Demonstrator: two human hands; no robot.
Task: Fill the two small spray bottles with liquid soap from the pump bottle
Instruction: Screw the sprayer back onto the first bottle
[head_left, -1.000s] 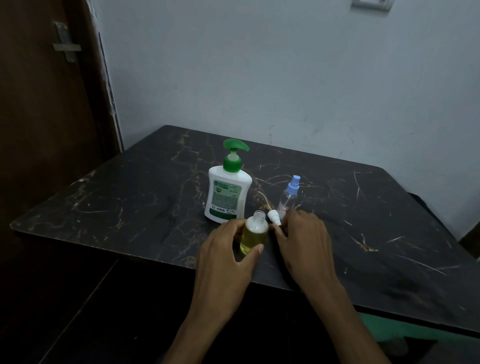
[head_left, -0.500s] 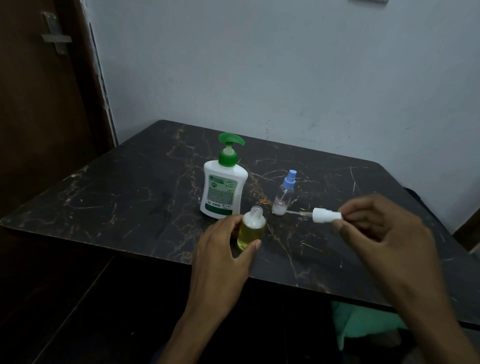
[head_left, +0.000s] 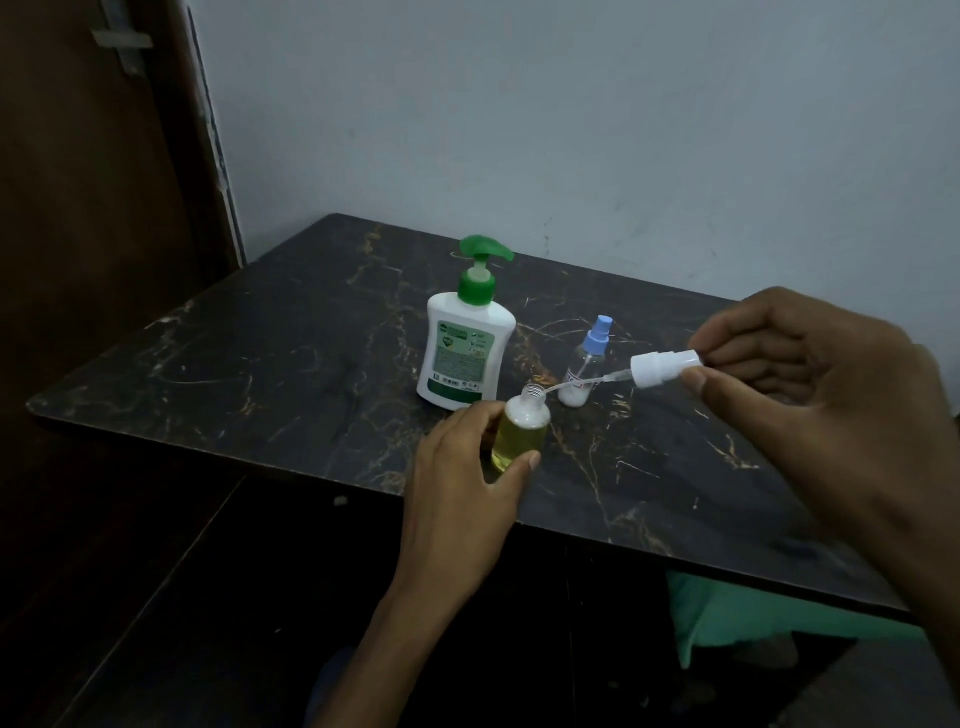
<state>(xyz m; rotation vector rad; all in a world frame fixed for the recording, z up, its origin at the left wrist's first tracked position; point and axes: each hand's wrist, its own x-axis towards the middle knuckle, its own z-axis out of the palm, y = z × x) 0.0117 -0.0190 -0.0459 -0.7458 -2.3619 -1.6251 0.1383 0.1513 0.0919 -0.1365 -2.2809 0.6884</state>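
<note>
Left hand (head_left: 462, 467) gripping open yellow-filled bottle (head_left: 519, 431), right hand (head_left: 810, 395) pinching white sprayer (head_left: 662, 368), pump-bottle label (head_left: 462, 358) unreadable

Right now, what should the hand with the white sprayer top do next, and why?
Probably steer the tube down into the open neck of the yellow bottle. The right hand pinches the white sprayer top tilted, its thin tube tip near the neck, while the left hand holds that bottle upright on the table, uncapped.
</note>
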